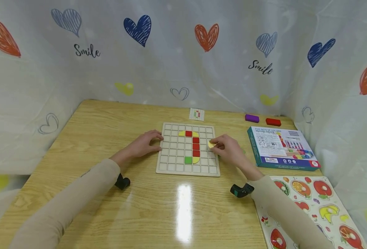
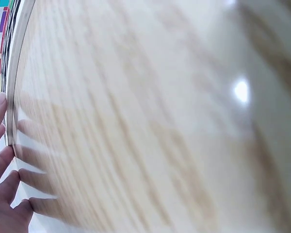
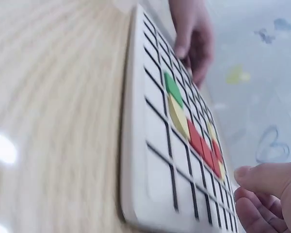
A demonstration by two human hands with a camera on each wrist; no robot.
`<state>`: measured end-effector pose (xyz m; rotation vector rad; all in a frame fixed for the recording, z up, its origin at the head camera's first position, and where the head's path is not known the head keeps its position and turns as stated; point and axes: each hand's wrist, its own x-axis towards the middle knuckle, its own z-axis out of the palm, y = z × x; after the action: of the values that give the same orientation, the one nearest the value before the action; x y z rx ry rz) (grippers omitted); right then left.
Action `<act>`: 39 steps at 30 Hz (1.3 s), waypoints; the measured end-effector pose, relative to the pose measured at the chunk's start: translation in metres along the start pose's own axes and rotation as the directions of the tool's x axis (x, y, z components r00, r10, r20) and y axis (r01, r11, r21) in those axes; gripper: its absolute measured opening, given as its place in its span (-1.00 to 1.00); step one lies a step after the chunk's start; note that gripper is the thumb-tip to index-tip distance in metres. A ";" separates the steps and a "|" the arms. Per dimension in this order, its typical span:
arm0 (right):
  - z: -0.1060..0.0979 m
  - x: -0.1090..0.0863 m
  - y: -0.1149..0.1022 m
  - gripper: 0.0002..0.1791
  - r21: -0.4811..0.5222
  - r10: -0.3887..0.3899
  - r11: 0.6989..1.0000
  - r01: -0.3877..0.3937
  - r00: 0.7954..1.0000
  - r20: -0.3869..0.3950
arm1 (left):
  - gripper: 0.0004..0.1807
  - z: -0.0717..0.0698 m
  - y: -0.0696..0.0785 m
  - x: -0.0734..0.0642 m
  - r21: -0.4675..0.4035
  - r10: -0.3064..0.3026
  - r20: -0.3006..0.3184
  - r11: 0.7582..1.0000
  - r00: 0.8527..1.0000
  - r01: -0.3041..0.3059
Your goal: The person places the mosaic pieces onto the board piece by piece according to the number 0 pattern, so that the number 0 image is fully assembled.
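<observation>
Grid board lies flat on the wooden table in the head view, and on it we count four red squares, three rounded yellow tiles and one green square. Our left hand rests its loose fingers against the left edge; our right hand pinches a yellow piece by the right side. Beyond the board we have a small printed card; to the right, a boxed set and a fruit puzzle partly hidden by our right sleeve. From the left wrist we get mostly blurred table, our fingertips touching the board's rim. At the right wrist we see the board slanting away, our left hand at its far side, our right thumb and fingers near its edge; what they pinch is hidden there.
</observation>
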<state>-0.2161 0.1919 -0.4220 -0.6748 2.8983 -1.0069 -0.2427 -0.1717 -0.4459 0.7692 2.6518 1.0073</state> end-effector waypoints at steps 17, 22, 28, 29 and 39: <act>0.057 0.009 -0.054 -0.71 0.017 -0.184 0.983 0.184 0.962 0.204 | -0.55 0.000 0.000 0.002 0.018 0.012 -0.004 1.000 1.000 -0.012; 0.062 0.011 -0.060 -0.73 -0.016 -0.164 0.985 0.171 0.964 0.211 | -0.55 0.000 0.001 0.003 0.018 0.006 -0.004 1.000 1.000 -0.006; 0.063 0.013 -0.060 -0.73 -0.022 -0.155 0.986 0.164 0.962 0.224 | -0.55 0.000 0.003 0.001 0.022 -0.006 -0.007 1.000 1.000 0.006; 0.063 0.013 -0.060 -0.72 -0.019 -0.155 0.986 0.164 0.962 0.225 | -0.55 0.000 0.003 0.001 0.022 -0.003 -0.007 1.000 1.000 0.003; 0.066 0.015 -0.061 -0.75 -0.032 -0.140 0.988 0.151 0.963 0.230 | -0.55 -0.001 0.003 0.000 0.008 0.009 -0.004 1.000 1.000 -0.009</act>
<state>-0.1961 0.1041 -0.4361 -0.9507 2.7145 -0.8102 -0.2423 -0.1706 -0.4434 0.7822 2.6595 1.0029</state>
